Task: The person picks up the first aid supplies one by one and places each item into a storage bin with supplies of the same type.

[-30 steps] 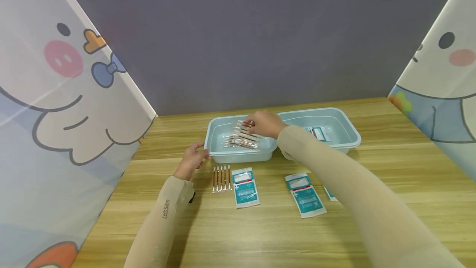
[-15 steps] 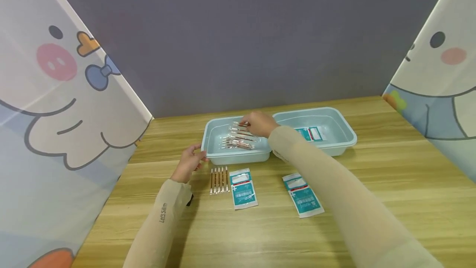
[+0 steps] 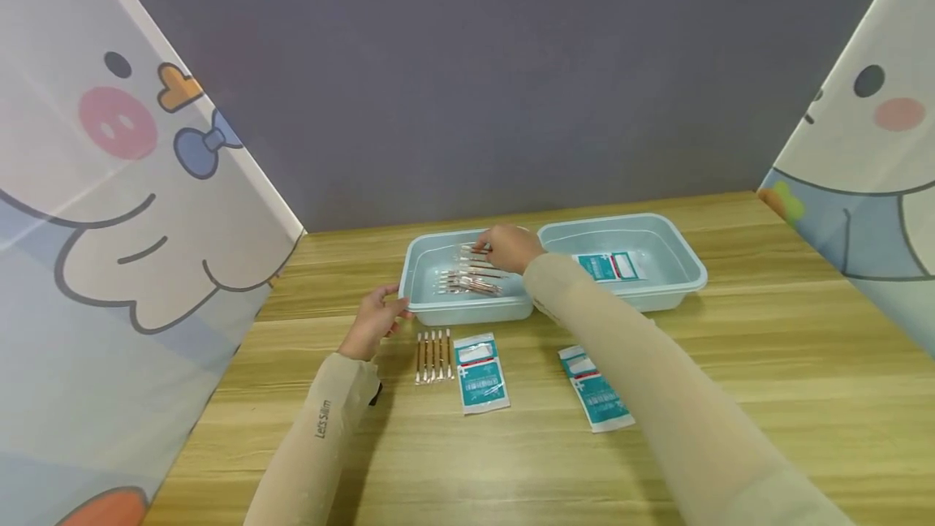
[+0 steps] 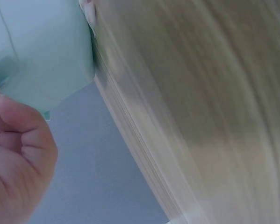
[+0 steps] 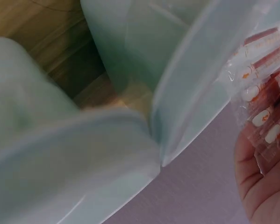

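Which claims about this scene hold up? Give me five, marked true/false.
1. The right hand holds wrapped swabs. True.
2. The left hand is inside the right tub. False: the left hand touches the near-left corner of the left tub.
3. A row of swabs lies on the table, left of a packet. True.
4. One tub is stacked in the other. False: they stand side by side.
5. The right tub has teal-and-white packets in it. True.
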Tool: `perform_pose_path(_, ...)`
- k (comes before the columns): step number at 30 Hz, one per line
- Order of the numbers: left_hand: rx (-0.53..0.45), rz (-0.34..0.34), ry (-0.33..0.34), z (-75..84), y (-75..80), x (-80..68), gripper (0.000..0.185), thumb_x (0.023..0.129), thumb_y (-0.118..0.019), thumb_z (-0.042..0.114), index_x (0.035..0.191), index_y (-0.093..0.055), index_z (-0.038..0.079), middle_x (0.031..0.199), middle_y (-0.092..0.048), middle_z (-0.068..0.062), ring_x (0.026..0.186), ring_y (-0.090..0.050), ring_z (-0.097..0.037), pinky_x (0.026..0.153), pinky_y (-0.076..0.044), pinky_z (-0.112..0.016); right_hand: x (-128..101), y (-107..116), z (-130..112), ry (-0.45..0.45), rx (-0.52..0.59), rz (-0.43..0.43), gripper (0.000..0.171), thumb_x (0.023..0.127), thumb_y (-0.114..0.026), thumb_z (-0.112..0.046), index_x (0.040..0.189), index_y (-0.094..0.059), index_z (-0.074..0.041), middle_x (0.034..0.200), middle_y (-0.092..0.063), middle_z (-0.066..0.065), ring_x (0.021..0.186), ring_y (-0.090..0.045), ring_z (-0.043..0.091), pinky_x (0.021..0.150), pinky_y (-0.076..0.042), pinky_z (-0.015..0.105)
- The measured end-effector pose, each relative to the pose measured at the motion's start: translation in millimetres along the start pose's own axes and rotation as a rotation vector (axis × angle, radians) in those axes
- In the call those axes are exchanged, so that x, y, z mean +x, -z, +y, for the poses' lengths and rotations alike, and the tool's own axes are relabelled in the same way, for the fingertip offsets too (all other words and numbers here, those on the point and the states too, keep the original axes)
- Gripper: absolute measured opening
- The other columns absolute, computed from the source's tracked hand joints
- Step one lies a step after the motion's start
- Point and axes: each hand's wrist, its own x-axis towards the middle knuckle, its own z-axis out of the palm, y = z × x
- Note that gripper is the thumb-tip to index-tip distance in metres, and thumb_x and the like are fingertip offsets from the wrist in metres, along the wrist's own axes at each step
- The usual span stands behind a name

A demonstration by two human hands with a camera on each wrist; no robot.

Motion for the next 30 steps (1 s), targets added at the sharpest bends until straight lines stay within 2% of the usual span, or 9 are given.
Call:
perform_pose_path(7,-0.01,-0.001,-0.002,-0.1,-2.1,-3.1,0.047,0.098,-0.052,0.009,0.141,-0.039,-0.004,0.083,-0.068,-0.012,0.052,-0.047,-0.013,0.056,-0.04,-0.027,3,-5,0,-0.028,-0.016,-0.008,0.028,0.094,-0.056,-0.01,0.116,-0.071,-0.021,0.122,-0.065,0.003,0.099,-0.063,0.02,0.072,-0.049,0.034)
perform_pose_path(11,-0.003,0.0,0.005,-1.1,-3.0,-4.6,0.046,0.098,-0.052,0.009,0.141,-0.04,-0.003,0.083,-0.068,-0.012,0.052,-0.047,-0.013,0.056,-0.039,-0.027,3,-7,1,-0.042,-0.014,0.004,0.03,0.094,-0.057,-0.011,0.121,-0.068,-0.021,0.121,-0.065,0.003,0.086,-0.061,0.015,0.063,-0.046,0.029)
perform_pose_path(13,0.002,-0.006,-0.001,-1.1,-3.9,-4.6,0.046,0.098,-0.052,0.01,0.141,-0.04,-0.003,0.084,-0.068,-0.012,0.053,-0.047,-0.014,0.056,-0.039,-0.027,2,-8,3,-0.06,-0.002,0.013,0.036,0.095,-0.056,-0.009,0.128,-0.063,-0.021,0.105,-0.069,0.006,0.067,-0.053,0.012,0.054,-0.039,0.026)
perform_pose_path(15,0.006,-0.014,-0.011,-0.7,-4.6,-4.1,0.047,0.098,-0.052,0.01,0.141,-0.039,-0.003,0.084,-0.068,-0.013,0.053,-0.048,-0.014,0.057,-0.039,-0.028,1,-7,4,-0.07,0.0,0.026,0.041,0.094,-0.056,-0.007,0.133,-0.059,-0.021,0.092,-0.068,0.009,0.056,-0.04,0.01,0.049,-0.032,0.024)
perform_pose_path(18,0.01,-0.011,-0.014,0.4,-4.8,-3.6,0.047,0.098,-0.052,0.01,0.141,-0.038,-0.004,0.085,-0.068,-0.013,0.054,-0.048,-0.014,0.058,-0.04,-0.028,0,-5,3,-0.066,0.014,0.03,0.047,0.092,-0.054,-0.004,0.135,-0.056,-0.02,0.094,-0.068,0.012,0.052,-0.033,0.011,0.046,-0.028,0.023)
perform_pose_path(20,0.011,-0.009,-0.009,1.6,-4.3,-3.7,0.047,0.099,-0.051,0.01,0.142,-0.038,-0.003,0.085,-0.068,-0.013,0.053,-0.048,-0.013,0.058,-0.039,-0.028,-1,-4,2,-0.052,0.014,0.026,0.045,0.091,-0.055,-0.004,0.133,-0.058,-0.02,0.112,-0.067,0.009,0.054,-0.036,0.011,0.046,-0.03,0.022)
perform_pose_path(22,0.012,-0.008,-0.003,2.2,-3.7,-3.7,0.047,0.099,-0.051,0.01,0.142,-0.038,-0.003,0.085,-0.068,-0.013,0.053,-0.048,-0.013,0.058,-0.039,-0.028,-2,-2,0,-0.042,0.016,0.019,0.045,0.09,-0.055,-0.003,0.132,-0.06,-0.02,0.123,-0.063,0.007,0.055,-0.037,0.011,0.047,-0.03,0.023)
perform_pose_path(25,0.009,-0.016,-0.004,2.7,-2.4,-3.7,0.048,0.099,-0.051,0.01,0.143,-0.037,-0.004,0.084,-0.068,-0.011,0.052,-0.047,-0.012,0.057,-0.039,-0.027,-4,-1,-3,-0.031,0.017,0.008,0.043,0.091,-0.057,-0.005,0.131,-0.06,-0.019,0.117,-0.066,0.006,0.056,-0.039,0.01,0.048,-0.03,0.023)
perform_pose_path(30,0.01,-0.008,0.0,1.5,0.6,-3.1,0.048,0.099,-0.051,0.011,0.143,-0.036,-0.003,0.083,-0.068,-0.01,0.054,-0.047,-0.012,0.056,-0.039,-0.026,-9,-1,-14,0.041,-0.015,0.003,0.037,0.092,-0.061,-0.011,0.129,-0.062,-0.017,0.091,-0.069,0.001,0.064,-0.05,0.01,0.049,-0.034,0.023)
